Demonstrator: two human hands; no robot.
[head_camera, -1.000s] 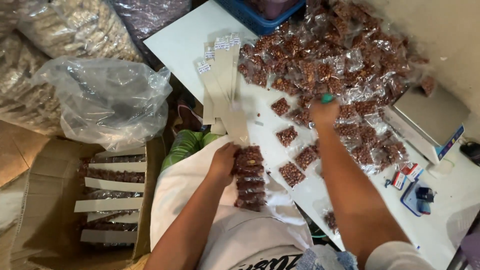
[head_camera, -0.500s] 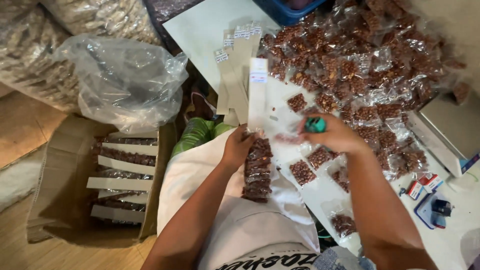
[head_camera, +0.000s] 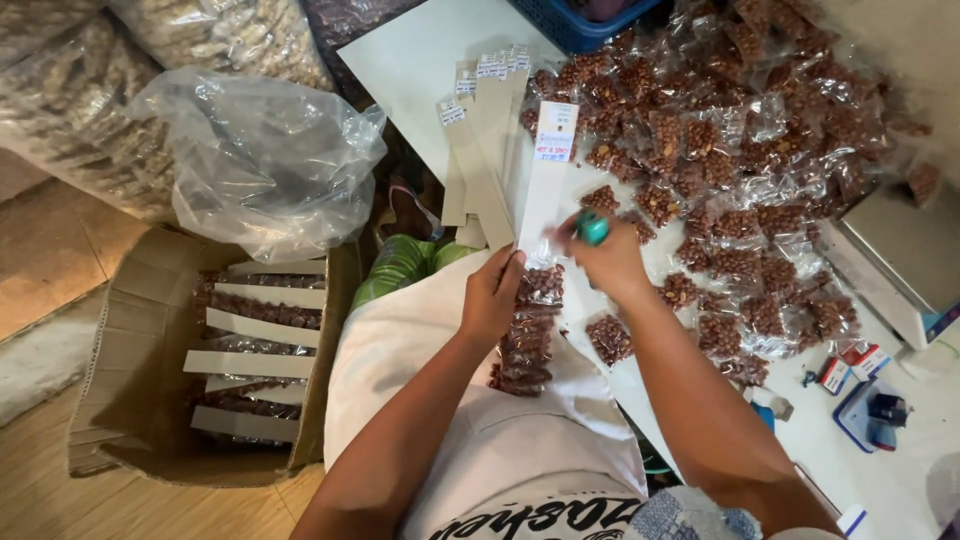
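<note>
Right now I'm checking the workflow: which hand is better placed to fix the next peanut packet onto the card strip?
Probably the right hand: it holds the green stapler at the card strip. The left hand steadies the attached packets.

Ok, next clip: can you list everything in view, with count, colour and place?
card strip: one, white, with brown nut packets on its lower part, under both hands
spare strips: several, white, fanned on the table
nut packets: many, brown in clear plastic, heaped on the white table
carton: one, brown, on the floor, holding filled strips
plastic bag: one, clear, above the carton
crate: one, blue, top edge
left hand: on the strip
right hand: holding a green tool
</note>
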